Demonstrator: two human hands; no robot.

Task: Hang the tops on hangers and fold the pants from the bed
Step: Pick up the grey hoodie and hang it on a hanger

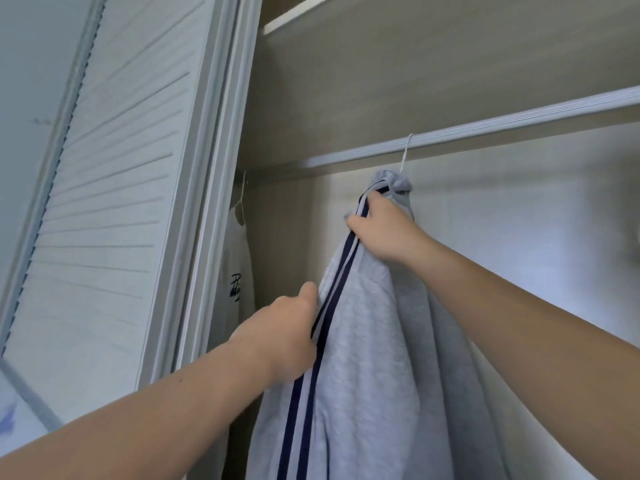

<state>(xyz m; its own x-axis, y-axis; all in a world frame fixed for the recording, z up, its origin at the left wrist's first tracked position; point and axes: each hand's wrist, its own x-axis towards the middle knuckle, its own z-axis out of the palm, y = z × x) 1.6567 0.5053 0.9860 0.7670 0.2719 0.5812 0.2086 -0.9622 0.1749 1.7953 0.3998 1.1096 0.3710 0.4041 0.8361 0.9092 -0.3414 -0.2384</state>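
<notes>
Hanging from the rail (485,128) by a thin white hanger (405,154): grey top (374,341), long axis vertical, neck bunched up at the hook, hem running out past the bottom edge. Navy double stripe down its left fold. Gripped high on the stripe, just under the neck, by the right hand (381,230), fingers curled into the cloth. Pinched lower along the same stripe by the left hand (284,337), thumb up. Free length of rail to the right of the hook, wardrobe back panel (519,220) behind. To the left, near but apart, a white top (239,271) with dark lettering on a second hanger (242,202), close beside the louvred door (114,168). Shelf edge (311,15) above the rail.
</notes>
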